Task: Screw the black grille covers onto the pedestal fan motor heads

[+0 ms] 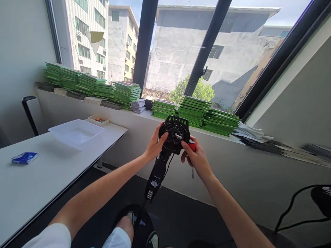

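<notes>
A black pedestal fan (175,144) stands in front of me, its head turned up towards me with no blades or grille on it. A metal shaft (177,136) sticks out from the middle of its round face. My left hand (156,143) grips the left side of the fan head, thumb on the front. A screwdriver (192,146) with a red handle rests in my right hand (197,156), its metal blade pointing down. The thumb of that hand also touches the lower right of the fan head. Below are the fan's control panel (154,184) and round base (147,220).
At left, a white table (51,179) bears a clear plastic tub (77,132), a small tray (102,120) with red and green bits, and a blue-and-white packet (24,158). Green stacks of booklets (193,112) line the windowsill. A black curved frame (292,206) stands lower right.
</notes>
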{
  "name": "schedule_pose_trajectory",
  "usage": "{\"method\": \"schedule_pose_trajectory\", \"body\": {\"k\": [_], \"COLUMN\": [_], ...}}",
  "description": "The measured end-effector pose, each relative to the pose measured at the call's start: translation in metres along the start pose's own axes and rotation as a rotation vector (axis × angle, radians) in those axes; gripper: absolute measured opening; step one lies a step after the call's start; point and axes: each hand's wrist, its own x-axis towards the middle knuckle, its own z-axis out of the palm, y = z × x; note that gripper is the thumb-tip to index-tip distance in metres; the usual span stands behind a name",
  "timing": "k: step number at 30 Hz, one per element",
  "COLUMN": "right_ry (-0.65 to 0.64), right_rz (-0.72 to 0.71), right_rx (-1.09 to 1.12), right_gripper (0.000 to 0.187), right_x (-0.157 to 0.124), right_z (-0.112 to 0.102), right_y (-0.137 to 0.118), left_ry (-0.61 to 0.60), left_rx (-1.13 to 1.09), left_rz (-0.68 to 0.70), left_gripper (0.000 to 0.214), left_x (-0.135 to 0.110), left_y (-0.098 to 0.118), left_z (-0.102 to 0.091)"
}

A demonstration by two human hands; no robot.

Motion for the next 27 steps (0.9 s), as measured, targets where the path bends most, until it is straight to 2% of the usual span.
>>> {"method": "schedule_pose_trajectory", "body": {"k": [4, 13, 19, 27], "right_ry": [-0.037, 0.032, 0.083, 0.12], "right_rz": [-0.003, -0.078, -0.086, -0.098], "right_rx": [0.02, 0.062, 0.091, 0.126], "right_gripper": [0.094, 0.088, 0.085, 0.085], "right_x": [-0.002, 0.002, 0.007, 0.006], "right_z": [-0.004, 0.0, 0.001, 0.002], "right_y": [0.006, 0.019, 0.019, 0.02], "left_ry": [-0.002, 0.07, 0.109, 0.149], "left_rx": [0.026, 0.097, 0.083, 0.119], "left_rz": [-0.005, 0.1, 0.089, 0.121], "left_gripper": [0.058, 0.054, 0.054, 0.054], "left_x": [0.001, 0.014, 0.015, 0.015], "left_y": [0.0, -0.003, -0.011, -0.004], "left_z": [0.001, 0.002, 0.011, 0.016]}}
